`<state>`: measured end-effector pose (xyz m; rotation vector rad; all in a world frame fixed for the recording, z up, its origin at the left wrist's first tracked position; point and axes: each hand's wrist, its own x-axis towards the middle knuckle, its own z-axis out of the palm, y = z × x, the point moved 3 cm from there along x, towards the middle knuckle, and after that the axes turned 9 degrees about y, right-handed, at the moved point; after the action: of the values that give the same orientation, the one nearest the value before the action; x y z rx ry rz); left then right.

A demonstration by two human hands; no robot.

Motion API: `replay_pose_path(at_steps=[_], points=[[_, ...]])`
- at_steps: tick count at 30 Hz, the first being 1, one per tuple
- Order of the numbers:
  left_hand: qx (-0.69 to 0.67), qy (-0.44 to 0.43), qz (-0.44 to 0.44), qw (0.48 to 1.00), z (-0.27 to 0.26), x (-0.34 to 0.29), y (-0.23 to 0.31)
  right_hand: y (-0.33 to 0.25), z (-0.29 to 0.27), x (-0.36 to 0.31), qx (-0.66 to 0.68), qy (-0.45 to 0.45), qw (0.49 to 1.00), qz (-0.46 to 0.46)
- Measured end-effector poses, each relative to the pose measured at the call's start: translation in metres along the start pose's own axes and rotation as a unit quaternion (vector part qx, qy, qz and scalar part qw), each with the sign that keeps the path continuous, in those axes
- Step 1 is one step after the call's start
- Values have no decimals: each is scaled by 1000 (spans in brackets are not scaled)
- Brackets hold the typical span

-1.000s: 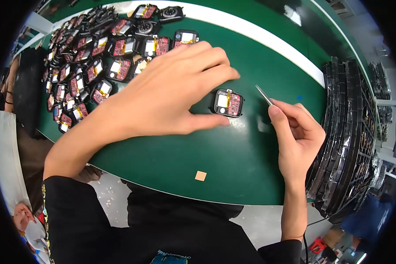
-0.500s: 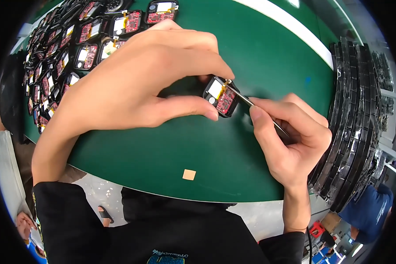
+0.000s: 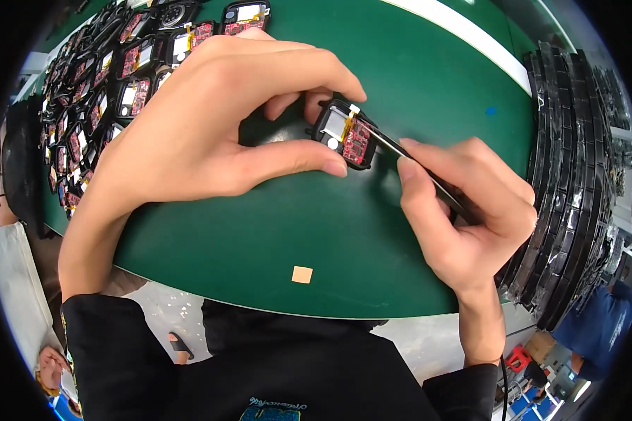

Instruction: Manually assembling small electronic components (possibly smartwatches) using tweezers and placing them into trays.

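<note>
The bare left hand [image 3: 221, 130] arches palm-down, index finger extended toward the right one, thumb stretched below it, other fingers curled beneath. Opposite, the bare right hand [image 3: 474, 210] pinches with thumb and index finger, its bare forearm [image 3: 482, 326] rising from below.

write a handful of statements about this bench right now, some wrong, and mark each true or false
1. The right hand holds a thin metal tool. True.
2. The left hand reaches around an open watch case, its thumb at the near edge. True.
3. The tool points away from that case. False: its tip is at or just above the case's red circuit board.
4. A small tan square lies on the green table. True.
5. Only bare table lies to the left of the hands. False: many more watch cases lie there, and stacked black trays stand at the right.
</note>
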<state>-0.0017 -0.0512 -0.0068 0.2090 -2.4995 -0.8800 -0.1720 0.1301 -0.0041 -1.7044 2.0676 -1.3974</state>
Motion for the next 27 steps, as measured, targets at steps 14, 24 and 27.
replay_pose_path(at_steps=[14, 24, 27], points=[[-3, -5, 7, 1000, 0, 2, -3, 0, 9, -2, -26, 44, 996, -75], [-5, -15, 13, 1000, -2, 3, -8, -3, 7, 1, -33, 27, 997, -67], [-48, -40, 9, 998, -5, 4, -15, 0, 5, 1, 7, 5, 1000, -26]])
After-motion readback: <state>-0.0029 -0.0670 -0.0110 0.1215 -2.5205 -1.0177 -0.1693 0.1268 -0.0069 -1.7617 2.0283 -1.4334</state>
